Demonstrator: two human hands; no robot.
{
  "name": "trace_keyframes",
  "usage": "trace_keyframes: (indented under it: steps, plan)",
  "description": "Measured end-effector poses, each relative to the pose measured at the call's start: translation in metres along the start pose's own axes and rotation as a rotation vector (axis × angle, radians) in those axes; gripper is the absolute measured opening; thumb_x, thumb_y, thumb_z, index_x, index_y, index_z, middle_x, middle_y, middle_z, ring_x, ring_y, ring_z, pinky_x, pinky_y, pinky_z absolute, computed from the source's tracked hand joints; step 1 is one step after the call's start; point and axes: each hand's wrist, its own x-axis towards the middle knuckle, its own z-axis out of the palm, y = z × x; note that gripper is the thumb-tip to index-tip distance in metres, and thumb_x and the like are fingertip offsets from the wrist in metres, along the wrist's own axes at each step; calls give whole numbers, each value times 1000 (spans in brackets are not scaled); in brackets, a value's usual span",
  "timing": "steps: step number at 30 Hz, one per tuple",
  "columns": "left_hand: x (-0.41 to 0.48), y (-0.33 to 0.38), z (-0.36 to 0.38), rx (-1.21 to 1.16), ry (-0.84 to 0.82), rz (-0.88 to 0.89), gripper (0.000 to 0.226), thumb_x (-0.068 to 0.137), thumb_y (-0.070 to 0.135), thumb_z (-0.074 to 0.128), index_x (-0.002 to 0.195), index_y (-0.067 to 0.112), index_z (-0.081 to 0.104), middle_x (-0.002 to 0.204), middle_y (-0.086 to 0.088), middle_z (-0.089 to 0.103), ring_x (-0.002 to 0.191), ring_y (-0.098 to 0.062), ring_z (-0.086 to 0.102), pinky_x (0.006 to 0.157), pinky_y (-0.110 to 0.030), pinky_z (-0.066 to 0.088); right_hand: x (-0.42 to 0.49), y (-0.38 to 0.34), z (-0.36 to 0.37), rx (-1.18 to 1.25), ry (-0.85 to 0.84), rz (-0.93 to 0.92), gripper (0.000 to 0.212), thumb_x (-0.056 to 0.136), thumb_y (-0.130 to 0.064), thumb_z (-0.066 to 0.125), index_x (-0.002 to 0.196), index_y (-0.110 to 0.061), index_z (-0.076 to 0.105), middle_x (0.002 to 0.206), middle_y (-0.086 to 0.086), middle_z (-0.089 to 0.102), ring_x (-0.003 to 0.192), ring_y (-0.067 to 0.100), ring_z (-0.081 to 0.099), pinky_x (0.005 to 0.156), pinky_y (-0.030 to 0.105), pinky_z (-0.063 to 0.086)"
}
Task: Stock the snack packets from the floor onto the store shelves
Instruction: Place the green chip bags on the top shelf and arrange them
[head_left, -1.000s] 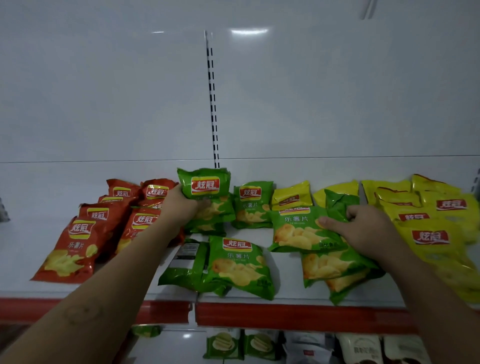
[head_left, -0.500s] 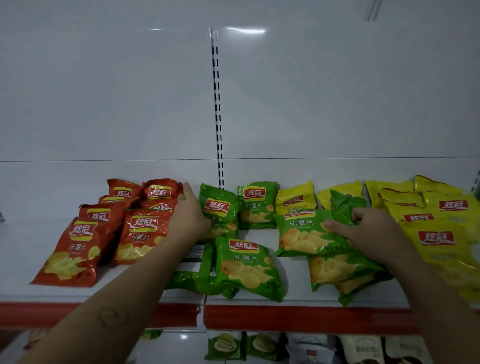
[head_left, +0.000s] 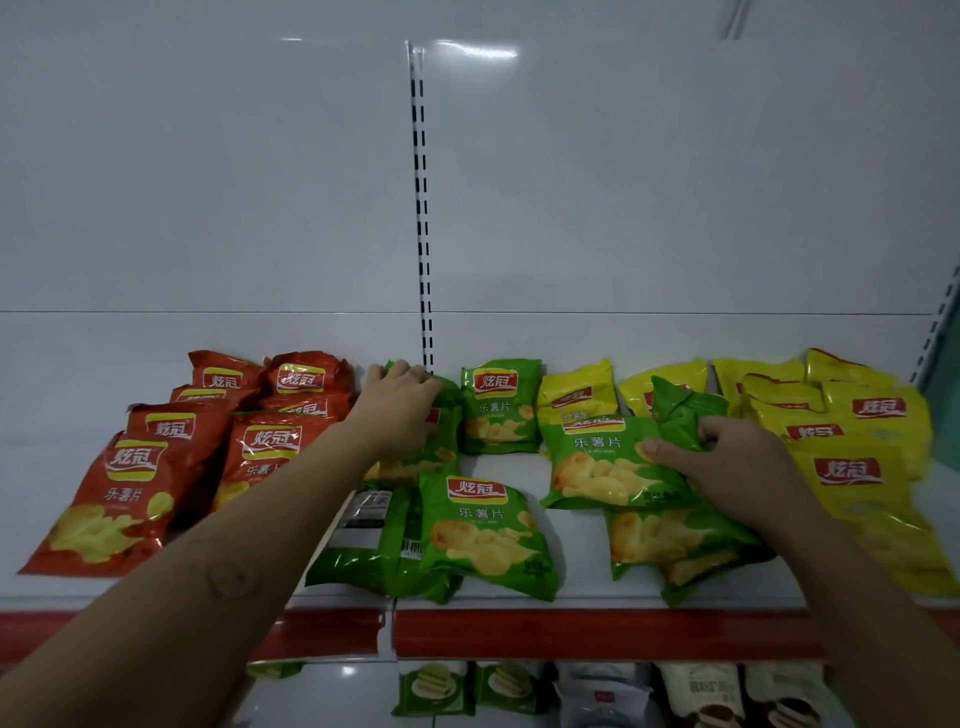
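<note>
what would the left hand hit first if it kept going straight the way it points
Probably the white back panel, close to the foot of the slotted upright. The left hand grips a green packet at the rear and points toward that wall; the remaining gap is hard to judge.

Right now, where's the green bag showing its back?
In the head view, the back-showing green bag lies near the shelf front, left of centre, against a face-up green bag on its right.

Dim, cool, even light. Overhead-lamp glare streaks on back panel (head_left: 478, 51) top. Soft shadows under green packets (head_left: 488, 530). Wide-angle bowing at edges; yellow packets (head_left: 872, 499) at right edge of shelf (head_left: 506, 463) smeared.
</note>
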Motion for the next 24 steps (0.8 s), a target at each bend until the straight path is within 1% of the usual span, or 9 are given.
trace_keyframes:
  steps: [3,5,7,8,12,14,17,20,24]
  plan:
    - [6,-4,-10,-166,-69,28,56,91,26,65,142,16,42,139,-10,46,130,-29,44,110,-47,36,1,-1,-2,-10,10,-5,54,80,-39,75,53,-15,35,50,-3,35,48,12,36,48,29,21]
    - [8,-7,-12,-334,-118,52,45,90,20,65,128,11,44,119,-10,53,110,-28,55,90,-38,50,1,-1,-2,-21,5,-8,53,80,-40,74,54,-14,35,51,-3,36,49,12,36,48,29,21]
    - [8,-9,-12,-375,-121,62,38,90,22,63,120,11,41,94,-5,58,88,-25,59,70,-33,50,0,0,-1,-35,1,-10,53,80,-41,74,54,-14,36,51,-3,36,49,12,36,48,29,21]
    - [7,-9,-12,-362,-100,56,38,92,28,61,119,12,41,87,-3,58,81,-23,59,64,-32,47,0,1,0,-40,2,-10,54,79,-42,74,54,-14,35,51,-2,35,49,13,36,48,29,22]
    - [10,-5,-7,-232,42,6,50,98,64,35,112,19,52,89,1,62,83,-20,60,70,-32,47,2,4,2,-44,10,-17,55,78,-43,74,54,-14,34,51,-2,34,49,13,35,49,29,22]
    - [13,-4,1,-205,168,-20,57,100,63,28,99,17,62,87,0,65,83,-20,63,68,-31,49,3,4,3,-45,11,-25,55,78,-43,74,54,-14,34,51,-2,34,49,13,35,49,29,21]
    - [19,-4,10,-223,329,-98,58,101,59,32,81,16,65,65,2,58,65,-18,60,57,-26,46,3,4,3,-47,12,-29,55,79,-43,74,55,-14,34,51,-3,33,48,13,34,49,29,21]
    - [22,-3,13,-301,375,-210,58,100,60,36,78,15,65,58,4,55,57,-16,56,57,-27,49,3,5,4,-54,6,-23,54,78,-44,74,56,-14,35,51,-2,34,48,13,34,49,29,22]
    - [28,2,13,-342,363,-230,57,101,60,32,84,14,61,63,2,57,65,-21,61,65,-32,50,4,7,5,-47,1,-23,51,79,-45,73,55,-14,40,51,-3,40,48,12,39,49,28,24]
